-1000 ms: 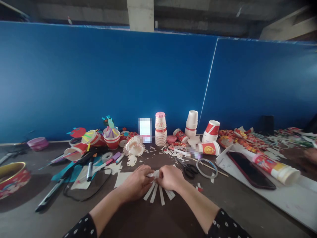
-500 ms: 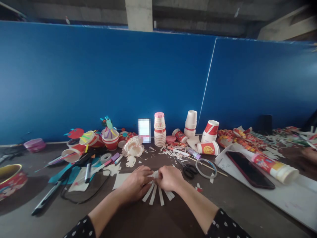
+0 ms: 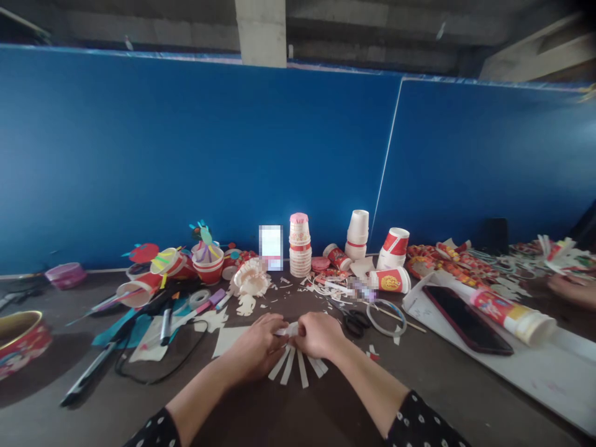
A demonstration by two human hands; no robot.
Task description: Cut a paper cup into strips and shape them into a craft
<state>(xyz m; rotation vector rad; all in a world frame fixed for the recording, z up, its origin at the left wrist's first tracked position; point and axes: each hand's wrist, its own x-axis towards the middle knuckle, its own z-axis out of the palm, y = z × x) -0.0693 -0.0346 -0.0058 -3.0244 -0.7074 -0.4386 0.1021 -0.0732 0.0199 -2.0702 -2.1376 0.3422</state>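
A white paper cup cut into strips [image 3: 289, 366] lies on the dark table, its strips fanned out toward me. My left hand [image 3: 263, 341] has its fingers closed on the cup's left side. From the right, my right hand [image 3: 319, 335] pinches the same cup, fingers curled. A bit of white shows between the two hands; the rest of the cup's middle is covered by my fingers. A white sheet of paper [image 3: 229, 341] lies partly under my left hand. Black scissors [image 3: 356, 323] rest just beyond my right hand.
A roll of clear tape [image 3: 386, 318] lies right of the scissors. Stacked paper cups [image 3: 300, 248] stand at the back. A phone [image 3: 468, 320] rests on a white board [image 3: 535, 379]. At left are a marker [image 3: 165, 326] and a tin [image 3: 23, 344]. Another person's hand [image 3: 572, 290] is far right.
My hands stay on the cut cup, with slightly more white showing between them. At far right, the other person's hand has moved a little to the left.
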